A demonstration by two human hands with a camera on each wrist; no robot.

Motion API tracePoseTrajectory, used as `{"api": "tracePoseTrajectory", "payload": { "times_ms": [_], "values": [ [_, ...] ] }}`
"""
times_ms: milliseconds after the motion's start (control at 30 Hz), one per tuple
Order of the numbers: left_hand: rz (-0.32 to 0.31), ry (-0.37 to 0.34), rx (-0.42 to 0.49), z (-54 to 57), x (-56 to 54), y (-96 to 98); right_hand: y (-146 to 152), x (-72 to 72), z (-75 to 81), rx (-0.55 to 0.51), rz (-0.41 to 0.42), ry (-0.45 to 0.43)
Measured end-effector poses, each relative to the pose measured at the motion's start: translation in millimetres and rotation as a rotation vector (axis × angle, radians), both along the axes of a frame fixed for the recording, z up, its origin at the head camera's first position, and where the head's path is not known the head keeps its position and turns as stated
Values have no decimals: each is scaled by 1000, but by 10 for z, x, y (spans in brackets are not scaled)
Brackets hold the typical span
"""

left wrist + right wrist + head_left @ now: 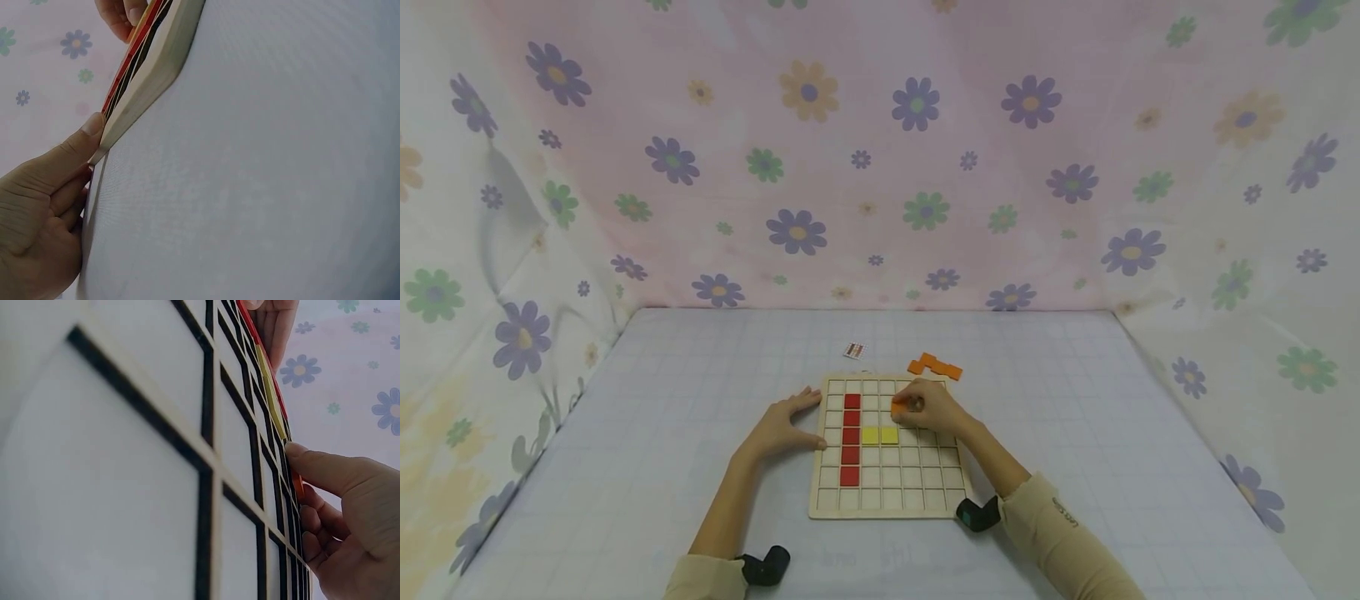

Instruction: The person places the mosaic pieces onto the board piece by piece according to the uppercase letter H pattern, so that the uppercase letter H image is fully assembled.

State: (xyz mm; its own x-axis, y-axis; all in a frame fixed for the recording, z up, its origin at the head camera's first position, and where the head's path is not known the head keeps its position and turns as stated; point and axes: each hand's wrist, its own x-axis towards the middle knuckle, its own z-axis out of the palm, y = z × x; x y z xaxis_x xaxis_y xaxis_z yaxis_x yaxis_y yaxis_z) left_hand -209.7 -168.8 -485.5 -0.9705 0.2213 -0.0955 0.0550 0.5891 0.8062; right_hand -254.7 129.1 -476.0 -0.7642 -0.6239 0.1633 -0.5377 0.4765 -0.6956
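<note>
A square wooden grid board [887, 514] lies on the table. One of its columns holds a strip of several red squares [850, 456], and two yellow squares [870, 436] sit to the right of that strip. My right hand [931, 407] pinches an orange piece [898, 408] at the board's upper cells, right of centre and behind the yellow ones; most of that piece is hidden by the fingers. In the right wrist view the orange edge [298, 486] shows between thumb and fingers. My left hand [781, 429] rests at the board's left edge, thumb and fingers spread along it.
Behind the board's back right corner lie loose orange pieces [934, 365]. A small printed card [853, 350] is behind the board's back edge. Black wrist devices [766, 567] sit on both sleeves. Flowered cloth walls [865, 183] enclose the table at the back and sides.
</note>
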Motion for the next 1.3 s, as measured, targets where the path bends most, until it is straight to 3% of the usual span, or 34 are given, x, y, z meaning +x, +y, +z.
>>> {"api": "tracePoseTrajectory", "payload": {
  "times_ms": [633,1300],
  "values": [
    [12,-11,10,-11,9,15,6,-2,31,75,-78,32],
    [-1,-5,-8,-1,-8,1,55,-23,86,40,-41,29]
  ]
}}
